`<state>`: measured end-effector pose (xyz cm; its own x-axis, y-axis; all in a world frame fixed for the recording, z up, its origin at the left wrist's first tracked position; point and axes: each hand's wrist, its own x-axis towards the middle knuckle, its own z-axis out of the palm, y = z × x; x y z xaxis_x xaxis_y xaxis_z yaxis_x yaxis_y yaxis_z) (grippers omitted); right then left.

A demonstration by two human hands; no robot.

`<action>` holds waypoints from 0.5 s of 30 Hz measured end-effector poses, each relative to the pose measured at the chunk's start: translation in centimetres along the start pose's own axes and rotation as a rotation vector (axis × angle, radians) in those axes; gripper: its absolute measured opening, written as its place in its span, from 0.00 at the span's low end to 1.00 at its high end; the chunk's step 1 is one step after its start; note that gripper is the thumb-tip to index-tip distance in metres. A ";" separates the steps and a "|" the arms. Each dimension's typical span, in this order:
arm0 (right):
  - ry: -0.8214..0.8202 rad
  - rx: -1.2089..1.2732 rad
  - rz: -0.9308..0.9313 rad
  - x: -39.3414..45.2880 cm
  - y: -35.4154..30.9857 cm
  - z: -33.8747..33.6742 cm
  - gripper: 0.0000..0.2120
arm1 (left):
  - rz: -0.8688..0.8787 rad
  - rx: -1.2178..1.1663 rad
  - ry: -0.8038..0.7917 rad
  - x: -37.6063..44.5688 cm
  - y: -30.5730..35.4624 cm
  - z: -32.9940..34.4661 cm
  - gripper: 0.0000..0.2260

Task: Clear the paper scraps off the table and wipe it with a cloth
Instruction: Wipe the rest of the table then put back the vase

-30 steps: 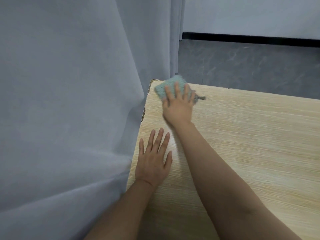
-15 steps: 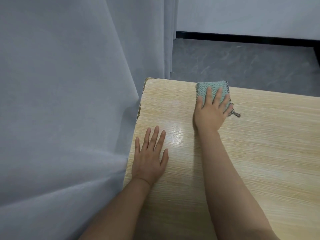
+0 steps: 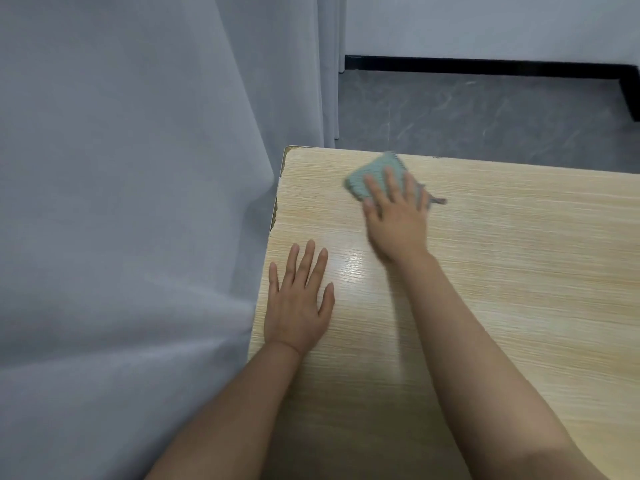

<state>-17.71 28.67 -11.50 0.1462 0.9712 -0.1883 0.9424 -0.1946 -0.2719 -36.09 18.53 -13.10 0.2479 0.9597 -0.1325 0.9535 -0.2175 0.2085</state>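
A folded teal cloth [image 3: 367, 174] lies near the far left corner of the light wooden table [image 3: 502, 271]. My right hand [image 3: 396, 220] presses flat on the cloth with straight, spread fingers and covers its near half; the hand is motion-blurred. My left hand [image 3: 299, 303] rests flat on the table close to the left edge, fingers spread, holding nothing. I see no paper scraps on the table.
A grey curtain [image 3: 131, 202] hangs against the table's left edge. Beyond the far edge lies a grey floor [image 3: 485, 116] with a black skirting board [image 3: 485, 68] along the white wall.
My right hand slid the cloth right from the far left corner, then back a little to the left. My left hand stayed flat in place.
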 end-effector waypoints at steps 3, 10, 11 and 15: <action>0.025 0.021 0.245 -2.3 4.0 -1.3 0.23 | -0.007 -0.018 -0.047 0.1 -0.1 -0.4 0.26; -0.018 0.058 0.204 -2.0 -1.3 0.0 0.23 | 0.000 -0.062 -0.164 -0.7 0.3 -2.0 0.30; -0.055 0.055 0.114 -1.9 -3.2 0.4 0.23 | 0.001 -0.037 -0.179 -1.3 0.5 -2.1 0.30; -0.227 0.016 -0.331 -3.7 -9.8 1.9 0.21 | 0.086 0.023 -0.145 -4.7 -0.4 -1.9 0.26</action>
<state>-28.02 26.77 -9.90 -0.2367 0.9269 -0.2912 0.9224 0.1202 -0.3672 -37.95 14.47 -10.74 0.3494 0.9018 -0.2543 0.9310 -0.3035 0.2029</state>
